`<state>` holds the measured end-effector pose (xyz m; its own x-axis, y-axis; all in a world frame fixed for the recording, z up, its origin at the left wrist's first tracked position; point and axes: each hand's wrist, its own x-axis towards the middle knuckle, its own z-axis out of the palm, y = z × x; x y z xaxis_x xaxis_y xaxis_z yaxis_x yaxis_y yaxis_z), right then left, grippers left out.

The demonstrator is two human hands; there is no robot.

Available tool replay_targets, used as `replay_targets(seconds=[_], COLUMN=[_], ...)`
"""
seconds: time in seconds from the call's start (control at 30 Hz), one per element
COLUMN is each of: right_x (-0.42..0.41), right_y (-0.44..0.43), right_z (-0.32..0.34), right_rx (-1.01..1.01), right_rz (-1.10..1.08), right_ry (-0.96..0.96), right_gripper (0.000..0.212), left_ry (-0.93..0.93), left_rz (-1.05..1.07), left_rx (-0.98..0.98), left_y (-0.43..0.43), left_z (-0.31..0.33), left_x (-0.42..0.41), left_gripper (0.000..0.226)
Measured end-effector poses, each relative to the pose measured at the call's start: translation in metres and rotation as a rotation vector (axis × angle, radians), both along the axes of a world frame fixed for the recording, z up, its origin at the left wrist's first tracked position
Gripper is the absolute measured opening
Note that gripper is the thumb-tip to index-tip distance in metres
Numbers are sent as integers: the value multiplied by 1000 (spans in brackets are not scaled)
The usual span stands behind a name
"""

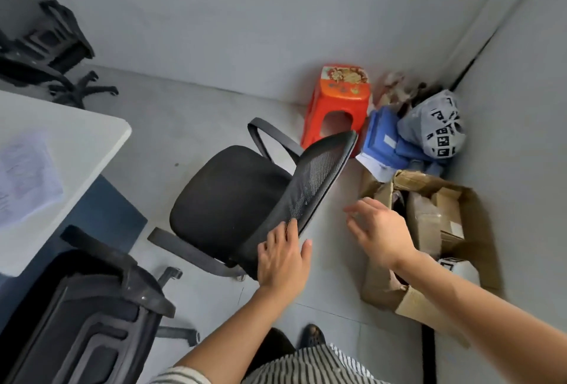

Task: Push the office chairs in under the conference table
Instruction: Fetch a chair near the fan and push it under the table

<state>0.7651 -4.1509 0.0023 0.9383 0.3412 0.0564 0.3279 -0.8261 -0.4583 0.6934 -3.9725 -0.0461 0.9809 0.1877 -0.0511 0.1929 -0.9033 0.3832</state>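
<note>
A black office chair (pixel 233 196) with a mesh backrest stands in the middle of the floor, apart from the white conference table (pixel 70 138) at the left. My left hand (pixel 283 256) grips the lower edge of its backrest. My right hand (pixel 379 227) hovers open just right of the backrest, fingers spread, touching nothing. A second black chair (pixel 82 313) sits at the bottom left against the table's near end. A third black chair (pixel 43 37) stands at the far left by the wall.
In the right corner stand a red plastic stool (pixel 337 101), blue and grey bags (pixel 411 135) and an open cardboard box (pixel 429 224) with parcels. Grey walls close off the back and right. A paper sheet (pixel 24 175) lies on the table.
</note>
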Motion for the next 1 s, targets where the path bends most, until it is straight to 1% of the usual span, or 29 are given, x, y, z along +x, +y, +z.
replay_targets(seconds=[0.1,0.27,0.4,0.47,0.57,0.7,0.83,1.0], right_x=[32,105,183,216,260,309,358,413], right_y=[7,42,82,102,140,197,238,273], right_z=[-5,-23,-48,-53,-49,-41,-37,-43], right_rx=[-39,-96,-175,-201,-232,-252,-221,-302], right_rz=[15,130,208,239,282,292,351,409], right_ry=[-11,-120,-166,-186,-229,-140,-83,41], right_gripper=[19,25,27,30,40,52,46,45], left_ry=[47,52,19,0,-10,29,69,45], left_rz=[24,16,7,25,143,326,451,487], left_rx=[64,76,103,117,96,94,140,201], left_y=[-3,21,69,99,145,197,235,265], left_z=[-4,-1,-3,-3,1,4,5,-2], left_x=[12,35,70,92,130,177,213,235], left_gripper=[55,53,56,50,49,64,62,60])
